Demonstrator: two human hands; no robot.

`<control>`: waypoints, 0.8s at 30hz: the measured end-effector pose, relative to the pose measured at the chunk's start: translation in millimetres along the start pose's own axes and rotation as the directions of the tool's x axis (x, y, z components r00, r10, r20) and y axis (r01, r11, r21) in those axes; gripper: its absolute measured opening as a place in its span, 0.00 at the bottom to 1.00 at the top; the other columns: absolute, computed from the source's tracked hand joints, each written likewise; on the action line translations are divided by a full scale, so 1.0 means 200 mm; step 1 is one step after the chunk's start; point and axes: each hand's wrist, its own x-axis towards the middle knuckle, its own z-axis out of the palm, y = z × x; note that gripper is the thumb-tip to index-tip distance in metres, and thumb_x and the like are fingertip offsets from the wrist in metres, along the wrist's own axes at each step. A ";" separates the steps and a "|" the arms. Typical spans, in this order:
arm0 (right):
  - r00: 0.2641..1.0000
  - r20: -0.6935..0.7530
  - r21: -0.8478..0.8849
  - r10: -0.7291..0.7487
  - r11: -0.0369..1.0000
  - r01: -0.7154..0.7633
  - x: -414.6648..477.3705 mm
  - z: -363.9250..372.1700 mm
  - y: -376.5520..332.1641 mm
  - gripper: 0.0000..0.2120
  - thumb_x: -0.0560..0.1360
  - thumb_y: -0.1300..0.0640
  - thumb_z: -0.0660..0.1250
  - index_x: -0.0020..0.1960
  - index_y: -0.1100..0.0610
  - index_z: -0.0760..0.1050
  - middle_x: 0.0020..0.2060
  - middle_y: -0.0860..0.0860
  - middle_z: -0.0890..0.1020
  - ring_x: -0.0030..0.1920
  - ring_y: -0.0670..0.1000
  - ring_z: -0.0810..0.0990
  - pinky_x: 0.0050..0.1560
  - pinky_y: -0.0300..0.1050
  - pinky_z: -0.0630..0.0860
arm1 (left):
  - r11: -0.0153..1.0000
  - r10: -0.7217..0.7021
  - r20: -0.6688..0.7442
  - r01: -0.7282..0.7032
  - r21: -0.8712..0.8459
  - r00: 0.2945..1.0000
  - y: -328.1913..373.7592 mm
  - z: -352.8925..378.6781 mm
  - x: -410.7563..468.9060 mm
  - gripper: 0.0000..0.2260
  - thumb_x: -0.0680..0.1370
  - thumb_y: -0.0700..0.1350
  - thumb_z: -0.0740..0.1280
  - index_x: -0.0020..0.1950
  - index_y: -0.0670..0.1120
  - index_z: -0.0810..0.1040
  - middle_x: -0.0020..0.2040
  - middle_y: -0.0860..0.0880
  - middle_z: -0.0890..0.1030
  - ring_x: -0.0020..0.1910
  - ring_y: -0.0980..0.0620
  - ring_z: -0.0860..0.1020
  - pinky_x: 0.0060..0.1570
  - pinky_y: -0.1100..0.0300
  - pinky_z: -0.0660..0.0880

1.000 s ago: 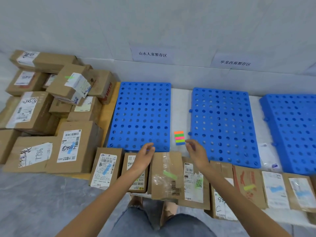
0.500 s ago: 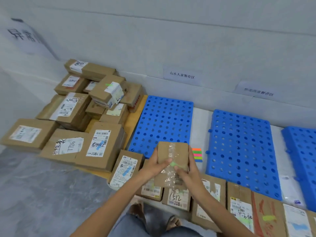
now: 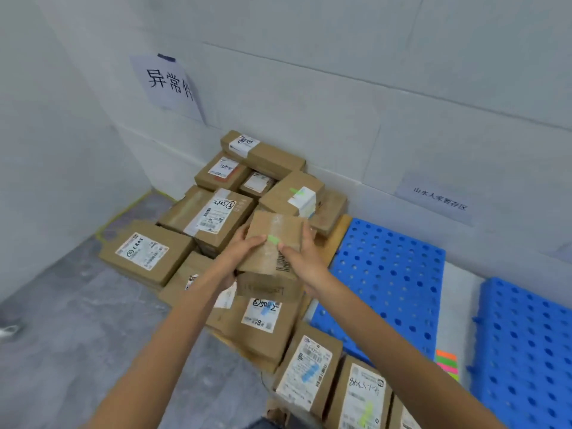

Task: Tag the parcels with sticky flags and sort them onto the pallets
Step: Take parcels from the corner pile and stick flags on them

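A brown cardboard parcel [image 3: 272,243] with clear tape and a green sticky flag [image 3: 273,239] on top is held in the air above the heap of parcels [image 3: 210,215] in the corner. My left hand [image 3: 240,250] grips its left side, thumb on top. My right hand [image 3: 305,260] grips its right side. Two blue perforated pallets [image 3: 390,283] [image 3: 526,351] lie on the floor to the right. A pad of coloured sticky flags [image 3: 447,363] lies between them.
A wooden pallet edge [image 3: 335,239] shows under the heap of parcels. More labelled parcels [image 3: 306,370] stand in a row near me at the bottom. White walls carry paper signs [image 3: 168,83] [image 3: 439,199]. Grey floor spreads to the left.
Both hands took up the green-flagged parcel from the front row and carried it left, from over the blue pallet to above the corner heap. My view turned left.
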 end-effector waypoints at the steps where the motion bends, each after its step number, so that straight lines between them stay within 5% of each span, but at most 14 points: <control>1: 0.999 0.015 -0.020 0.038 0.999 -0.038 0.08 0.07 -0.02 0.34 0.79 0.58 0.62 0.77 0.51 0.45 0.67 0.48 0.67 0.58 0.48 0.72 0.56 0.43 0.73 | 0.998 -0.060 -0.017 0.060 -0.003 0.998 0.03 -0.09 0.07 0.21 0.73 0.47 0.70 0.65 0.49 0.69 0.50 0.46 0.80 0.43 0.50 0.79 0.36 0.59 0.75; 6: 0.976 0.045 -0.104 0.211 0.973 -0.206 0.37 0.27 -0.05 0.25 0.78 0.55 0.60 0.73 0.51 0.59 0.64 0.56 0.74 0.45 0.50 0.78 0.40 0.43 0.76 | 0.908 -0.400 0.044 0.389 0.155 0.916 0.10 -0.41 0.36 0.22 0.72 0.57 0.69 0.59 0.45 0.72 0.46 0.43 0.80 0.48 0.44 0.77 0.50 0.48 0.74; 13: 0.865 0.121 0.039 0.487 0.869 -0.494 0.51 0.29 -0.03 0.20 0.76 0.41 0.62 0.62 0.51 0.72 0.56 0.63 0.79 0.55 0.63 0.78 0.52 0.58 0.77 | 0.850 -0.503 0.242 0.426 0.309 0.830 0.21 -0.58 0.56 0.46 0.59 0.75 0.64 0.68 0.47 0.71 0.63 0.41 0.77 0.61 0.42 0.76 0.55 0.45 0.75; 17: 0.854 0.230 0.027 0.466 0.875 -0.484 0.56 0.27 -0.02 0.26 0.70 0.37 0.67 0.63 0.50 0.72 0.58 0.59 0.77 0.57 0.62 0.76 0.51 0.61 0.79 | 0.860 -0.494 0.357 0.383 0.338 0.793 0.25 -0.63 0.62 0.42 0.59 0.69 0.74 0.67 0.48 0.72 0.63 0.42 0.77 0.62 0.40 0.76 0.58 0.36 0.73; 20: 0.863 0.234 0.018 0.447 0.886 -0.464 0.57 0.29 -0.01 0.30 0.69 0.40 0.71 0.66 0.52 0.68 0.62 0.57 0.74 0.61 0.61 0.74 0.48 0.59 0.80 | 0.820 -0.515 0.316 0.351 0.452 0.797 0.26 -0.65 0.64 0.43 0.57 0.66 0.77 0.66 0.46 0.73 0.63 0.42 0.77 0.61 0.41 0.76 0.56 0.38 0.75; 24: 0.916 0.097 -0.058 0.389 0.921 -0.385 0.61 0.31 -0.02 0.27 0.76 0.48 0.66 0.72 0.51 0.61 0.69 0.53 0.66 0.65 0.59 0.71 0.39 0.48 0.82 | 0.756 -0.512 0.103 0.390 0.526 0.853 0.25 -0.60 0.66 0.35 0.68 0.68 0.66 0.63 0.44 0.72 0.56 0.40 0.80 0.51 0.42 0.82 0.42 0.52 0.82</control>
